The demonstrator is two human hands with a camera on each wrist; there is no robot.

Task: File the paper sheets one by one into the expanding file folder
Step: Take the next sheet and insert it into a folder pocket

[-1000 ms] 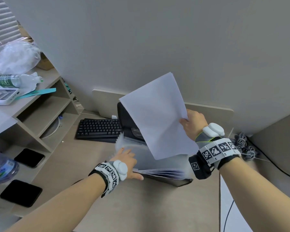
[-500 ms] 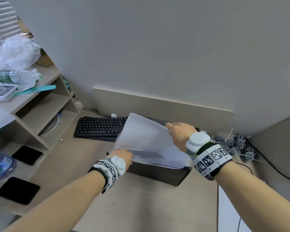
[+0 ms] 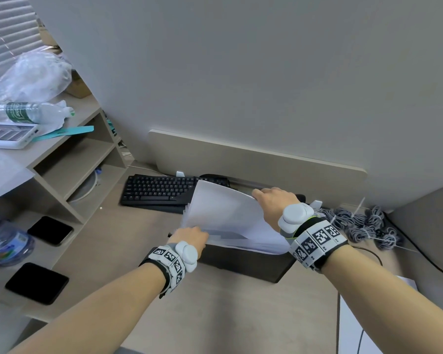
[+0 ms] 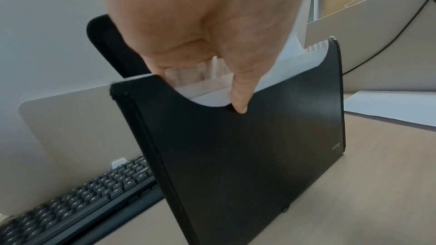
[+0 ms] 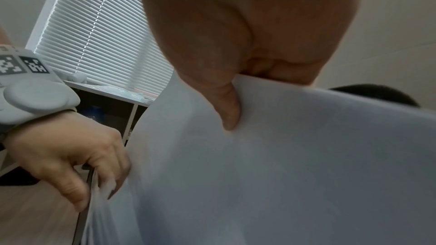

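A black expanding file folder (image 3: 243, 263) (image 4: 247, 152) stands upright on the desk in front of me, mouth up. My left hand (image 3: 191, 237) (image 4: 207, 66) (image 5: 70, 157) grips its front wall at the top left, thumb outside, fingers inside among the translucent dividers. My right hand (image 3: 271, 203) (image 5: 240, 74) pinches the top edge of a white paper sheet (image 3: 223, 213) (image 5: 271, 165), which leans back and is partly down inside the folder. The sheet's lower part is hidden in the pockets.
A black keyboard (image 3: 159, 191) (image 4: 78, 204) lies behind the folder against a beige back panel (image 3: 253, 164). Bundled grey cables (image 3: 361, 223) lie at the right. A shelf unit (image 3: 62, 172) with two dark phones (image 3: 37, 282) stands left. More white paper (image 3: 356, 323) lies near right.
The right hand has brought the sheet down from high above the folder into its mouth. The left hand shifted from spreading the dividers to gripping the front wall.
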